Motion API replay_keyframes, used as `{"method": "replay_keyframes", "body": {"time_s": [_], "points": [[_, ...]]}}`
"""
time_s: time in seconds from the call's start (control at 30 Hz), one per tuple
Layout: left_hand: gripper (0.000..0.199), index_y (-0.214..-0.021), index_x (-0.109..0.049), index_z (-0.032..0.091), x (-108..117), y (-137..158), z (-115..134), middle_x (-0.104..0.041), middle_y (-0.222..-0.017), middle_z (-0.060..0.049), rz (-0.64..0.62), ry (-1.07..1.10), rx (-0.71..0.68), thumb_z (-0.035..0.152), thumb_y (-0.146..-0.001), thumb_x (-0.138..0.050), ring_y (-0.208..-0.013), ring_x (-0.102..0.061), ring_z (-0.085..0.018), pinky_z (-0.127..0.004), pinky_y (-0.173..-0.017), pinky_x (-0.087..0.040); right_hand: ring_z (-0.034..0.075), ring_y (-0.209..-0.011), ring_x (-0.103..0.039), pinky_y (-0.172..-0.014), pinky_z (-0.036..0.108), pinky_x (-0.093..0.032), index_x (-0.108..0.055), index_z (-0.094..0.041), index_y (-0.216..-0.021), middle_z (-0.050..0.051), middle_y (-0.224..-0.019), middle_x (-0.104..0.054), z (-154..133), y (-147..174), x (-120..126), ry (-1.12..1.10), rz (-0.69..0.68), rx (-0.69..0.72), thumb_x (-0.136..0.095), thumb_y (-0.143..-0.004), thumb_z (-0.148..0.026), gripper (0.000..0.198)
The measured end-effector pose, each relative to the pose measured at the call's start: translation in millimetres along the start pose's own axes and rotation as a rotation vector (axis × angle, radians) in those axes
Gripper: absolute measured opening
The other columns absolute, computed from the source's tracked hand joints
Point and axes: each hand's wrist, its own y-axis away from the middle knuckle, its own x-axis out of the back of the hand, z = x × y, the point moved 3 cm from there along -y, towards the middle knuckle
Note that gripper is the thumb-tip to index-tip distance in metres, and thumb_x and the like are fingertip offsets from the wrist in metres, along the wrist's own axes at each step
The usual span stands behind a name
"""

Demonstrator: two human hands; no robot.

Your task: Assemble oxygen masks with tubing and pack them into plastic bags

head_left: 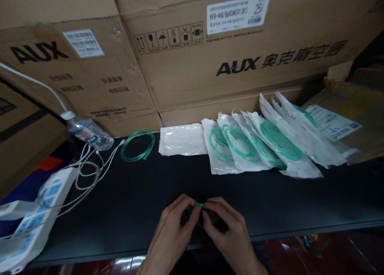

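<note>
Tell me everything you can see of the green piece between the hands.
The green piece is a short, bright strip, perhaps plastic, running nearly crosswise in view. The left hand and right hand hold it at opposite ends, near the front edge of the black table. Its full shape is partly hidden.

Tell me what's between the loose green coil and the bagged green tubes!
The head view shows a white packet between the coil and bagged tubes.

"Where's the camera?"
"On the wearer's head, above the bench's near edge, facing forward and down past the left hand and right hand."
"How near?"
"Close; cardboard boxes along the far edge fill the top."
</note>
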Motion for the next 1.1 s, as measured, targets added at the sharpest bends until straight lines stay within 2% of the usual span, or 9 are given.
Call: {"method": "replay_keyframes", "body": {"time_s": [0.13, 0.33, 0.5, 0.63, 0.83, 0.93, 1.1], "points": [[0.021, -0.089, -0.066, 0.022, 1.7, 1.4, 1.2, -0.060, -0.091, 0.000, 0.019, -0.016, -0.010, 0.030, -0.102, -0.052, -0.078, -0.062, -0.015, -0.024, -0.071, -0.046, 0.013, -0.066, -0.073, -0.059, 0.017, -0.058, -0.078, -0.018, -0.097, 0.007, -0.091, -0.075, 4.1, 1.6, 0.3, -0.008, -0.030, 0.020, -0.070, -0.085, -0.007, 0.019], [0.025, -0.088, -0.069, 0.023, 4.3, 6.5, 3.4, -0.058, -0.089, -0.001, 0.093, -0.084, 0.008, 0.035, -0.102, -0.052, -0.070, -0.059, -0.015, -0.025, -0.064, -0.045, 0.016, -0.077, -0.077, -0.073, 0.020, -0.062, -0.078, -0.018, -0.096, 0.008, -0.089, -0.077, 6.0, 2.4, 0.1, -0.008, -0.007, 0.042, -0.067, -0.093, -0.010, 0.014], [0.026, -0.085, -0.067, 0.024, 1.7, 10.5, -0.1, -0.056, -0.086, 0.001, 0.130, -0.063, 0.021, 0.036, -0.102, -0.052, -0.071, -0.060, -0.015, -0.025, -0.065, -0.046, 0.016, -0.075, -0.076, -0.070, 0.021, -0.063, -0.078, -0.018, -0.097, 0.007, -0.087, -0.076, 4.4, 1.8, -0.5, 0.019, 0.039, 0.035, -0.065, -0.094, -0.010, 0.015], [0.026, -0.084, -0.065, 0.024, 0.2, 11.9, -0.6, -0.056, -0.085, 0.001, 0.118, -0.044, 0.027, 0.035, -0.102, -0.052, -0.074, -0.060, -0.015, -0.025, -0.070, -0.047, 0.017, -0.072, -0.076, -0.067, 0.022, -0.063, -0.077, -0.018, -0.095, 0.007, -0.086, -0.075, 1.3, 3.3, -0.8, 0.047, 0.076, 0.025, -0.065, -0.094, -0.009, 0.016], [0.029, -0.073, -0.064, 0.022, 2.4, 15.3, -1.2, -0.051, -0.076, 0.002, 0.125, -0.068, 0.054, 0.036, -0.098, -0.056, -0.065, -0.053, -0.015, -0.024, -0.059, -0.041, 0.013, -0.064, -0.071, -0.056, 0.018, -0.059, -0.074, -0.017, -0.089, 0.005, -0.082, -0.071, -0.3, 2.8, 1.7, 0.063, 0.107, -0.020, -0.065, -0.092, -0.007, 0.014], [0.027, -0.072, -0.066, 0.022, 4.0, 11.4, 0.5, -0.051, -0.075, 0.002, 0.104, -0.103, 0.063, 0.034, -0.095, -0.059, -0.065, -0.053, -0.015, -0.024, -0.058, -0.040, 0.015, -0.070, -0.074, -0.064, 0.020, -0.062, -0.076, -0.017, -0.092, 0.007, -0.086, -0.074, 0.4, 2.7, 1.7, 0.048, 0.054, 0.025, -0.064, -0.092, -0.007, 0.015], [0.029, -0.086, -0.074, 0.023, 6.0, 2.7, 5.9, -0.055, -0.081, 0.001, 0.042, -0.151, 0.074, 0.045, -0.098, -0.060, -0.070, -0.058, -0.016, -0.026, -0.064, -0.041, 0.017, -0.076, -0.076, -0.069, 0.022, -0.063, -0.076, -0.018, -0.100, 0.009, -0.091, -0.076, 2.6, 7.9, 0.4, 0.047, 0.033, 0.102, -0.064, -0.092, -0.006, 0.019]]}}
